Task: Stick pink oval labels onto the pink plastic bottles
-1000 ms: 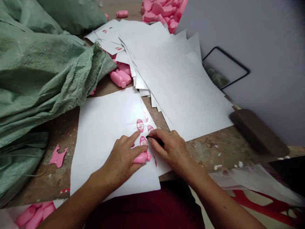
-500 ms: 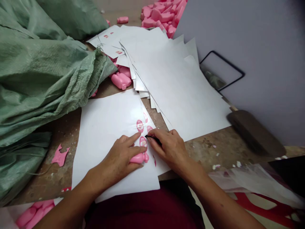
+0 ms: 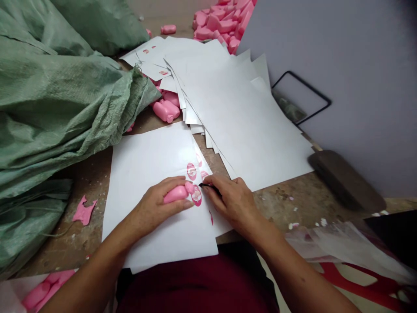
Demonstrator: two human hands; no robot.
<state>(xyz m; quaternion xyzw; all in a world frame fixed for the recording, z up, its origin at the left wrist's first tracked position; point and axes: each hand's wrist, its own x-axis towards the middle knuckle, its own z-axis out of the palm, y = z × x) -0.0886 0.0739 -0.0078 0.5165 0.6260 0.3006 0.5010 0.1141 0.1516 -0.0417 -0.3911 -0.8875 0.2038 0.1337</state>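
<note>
My left hand [image 3: 151, 204] is closed around a small pink plastic bottle [image 3: 175, 194], its neck pointing right. The bottle is just over a white sticker sheet [image 3: 140, 165]. Two oval pink-and-white labels, an upper label [image 3: 191, 171] and a lower label [image 3: 196, 196], show near that sheet's right edge. Pinched in my right hand [image 3: 233, 198] is a thin black pointed tool [image 3: 210, 187], its tip close to the lower label. Its kind is mostly hidden by the fingers. Another sheet with labels lies partly under the first, by my right fingers.
A fanned stack of white sheets [image 3: 228, 104] covers the table's middle. Green woven sacks [image 3: 65, 95] bulge at left. Pink bottles [image 3: 221, 21] are heaped at the back. A grey panel [image 3: 352, 65] and a dark, blurred padded block [image 3: 347, 180] stand at right.
My left hand has shifted up and changed its hold, lifting the bottle from beside the lower label to a higher spot left of it. My right hand has barely moved.
</note>
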